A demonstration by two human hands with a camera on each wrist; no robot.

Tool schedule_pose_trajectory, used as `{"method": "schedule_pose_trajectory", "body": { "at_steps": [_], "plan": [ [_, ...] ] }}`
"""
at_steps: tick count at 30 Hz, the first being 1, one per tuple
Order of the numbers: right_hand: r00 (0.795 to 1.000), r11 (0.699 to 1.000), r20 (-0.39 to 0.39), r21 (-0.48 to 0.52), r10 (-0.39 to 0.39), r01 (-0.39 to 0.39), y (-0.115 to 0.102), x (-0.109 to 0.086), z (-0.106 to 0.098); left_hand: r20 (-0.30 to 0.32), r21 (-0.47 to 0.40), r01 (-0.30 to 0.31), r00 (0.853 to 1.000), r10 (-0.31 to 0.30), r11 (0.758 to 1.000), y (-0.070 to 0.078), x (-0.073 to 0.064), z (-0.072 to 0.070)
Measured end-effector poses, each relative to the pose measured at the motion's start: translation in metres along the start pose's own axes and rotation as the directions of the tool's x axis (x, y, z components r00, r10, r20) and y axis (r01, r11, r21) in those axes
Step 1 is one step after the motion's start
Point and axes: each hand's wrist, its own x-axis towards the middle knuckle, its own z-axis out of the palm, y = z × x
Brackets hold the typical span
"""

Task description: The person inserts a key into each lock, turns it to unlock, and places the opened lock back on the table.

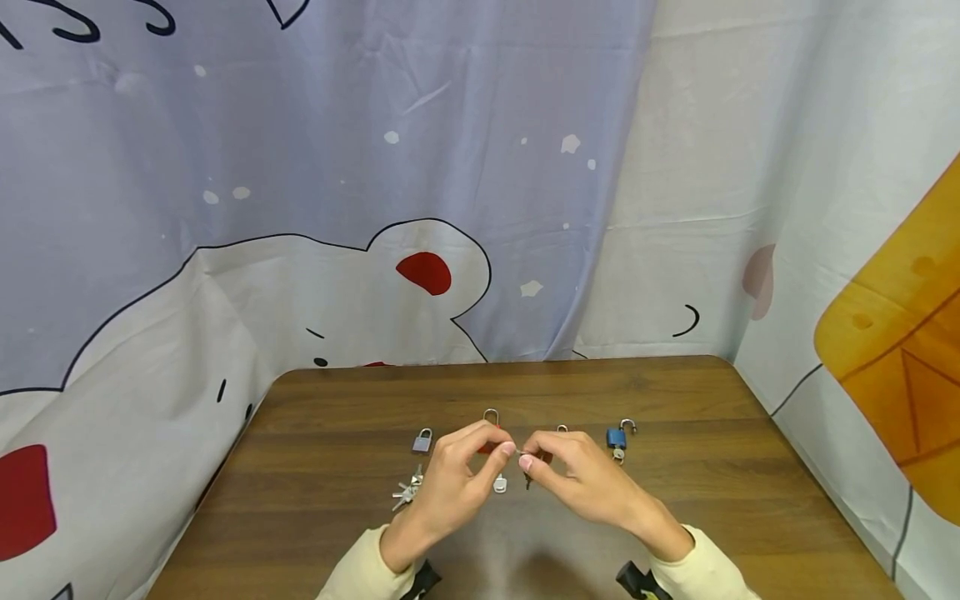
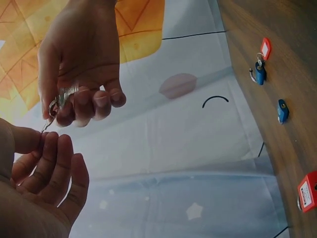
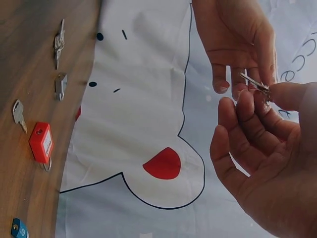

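Where the held keys (image 3: pixel 253 83) are: raised above the tabletop (image 1: pixel 285 508), between the two hands, with a metal ring (image 2: pixel 52 107) seen among them from the left wrist.
Left hand (image 1: pixel 461 475): a thin metal piece of the bunch is pinched between thumb and fingertips; the remaining fingers are loosely bent.
Right hand (image 1: pixel 581 475): the keys and ring are gripped by thumb and bent forefinger, close to the left fingertips.
Single key (image 1: pixel 500 484): laid on the tabletop just to the right of the left hand, near the red padlock.
Red padlock (image 3: pixel 41 143): placed beyond the left hand, by which it is partly covered in the head view; a white label is borne on one side.
Grey padlock (image 1: pixel 422 442): set beyond the left hand and to its left.
Loose keys (image 1: pixel 407 492): bunched just to the left of the left hand, nearer than the grey padlock.
Small blue padlock (image 2: pixel 283 111): placed beyond the right hand and mostly hidden by it in the head view.
Unlatched blue padlock (image 1: pixel 617 438): set beyond the right hand and to its right, its shackle swung out; a red tag (image 2: pixel 266 48) is seen just beside it.
Printed curtain (image 1: pixel 315 150): hung beyond both hands, behind the tabletop.
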Motion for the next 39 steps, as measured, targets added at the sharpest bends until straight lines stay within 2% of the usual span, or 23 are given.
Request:
{"method": "schedule_pose_trajectory", "body": {
  "at_steps": [8, 17, 24, 31, 34, 39],
  "plan": [
    [0.999, 0.999, 0.001, 0.021, -0.043, 0.043, 0.001, 0.0, 0.001, -0.008, -0.006, 0.007, 1.0, -0.007, 1.0, -0.001, -0.001, 0.001],
    [0.998, 0.999, -0.02, -0.003, -0.054, 0.054, 0.001, 0.0, -0.001, 0.021, -0.016, 0.065, 0.998, -0.065, 0.998, 0.001, -0.002, 0.001],
    [1.0, 1.0, -0.022, -0.018, 0.01, -0.01, 0.0, 0.001, -0.011, 0.023, 0.002, 0.174, 0.985, -0.174, 0.985, -0.004, 0.001, 0.001],
    [0.998, 0.998, -0.066, -0.065, -0.006, 0.002, 0.002, 0.003, -0.021, 0.027, 0.017, 0.263, 0.964, -0.263, 0.965, -0.015, 0.004, 0.006],
    [0.996, 0.997, -0.083, -0.075, -0.023, 0.016, 0.002, 0.003, -0.026, 0.04, 0.018, 0.284, 0.958, -0.285, 0.959, -0.021, 0.006, 0.01],
    [0.998, 0.995, -0.065, -0.095, 0.02, -0.026, 0.004, -0.001, -0.036, 0.072, 0.06, 0.274, 0.958, -0.278, 0.96, -0.029, 0.012, 0.017]
  ]
}}
